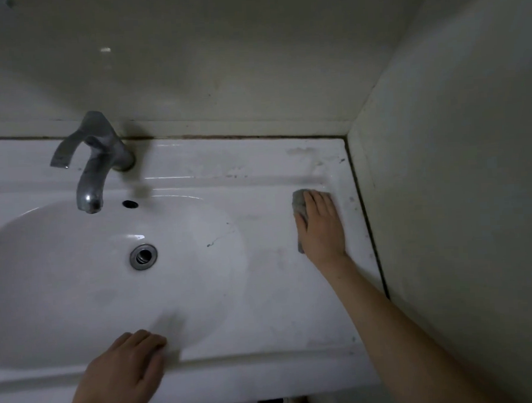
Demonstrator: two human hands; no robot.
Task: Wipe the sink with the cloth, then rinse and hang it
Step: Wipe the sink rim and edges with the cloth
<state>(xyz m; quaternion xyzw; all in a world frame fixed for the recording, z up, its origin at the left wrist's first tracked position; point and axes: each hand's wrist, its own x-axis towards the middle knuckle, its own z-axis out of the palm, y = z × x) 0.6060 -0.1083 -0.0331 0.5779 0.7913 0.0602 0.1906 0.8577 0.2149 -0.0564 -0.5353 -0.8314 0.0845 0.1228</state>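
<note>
A white ceramic sink [263, 294] with an oval basin fills the view. My right hand [320, 226] lies flat on a grey cloth [298, 204], pressing it onto the flat right ledge of the sink near the side wall. Most of the cloth is hidden under the hand; only its left edge shows. My left hand [123, 375] rests on the front rim of the sink with the fingers curled down, holding nothing. A metal faucet [93, 167] stands at the back left, its spout over the basin.
A metal drain [143, 256] sits in the middle of the basin, and an overflow hole [130, 203] is under the spout. Walls close in behind the sink and along its right edge [443, 192]. Dark smudges mark the back right corner of the ledge.
</note>
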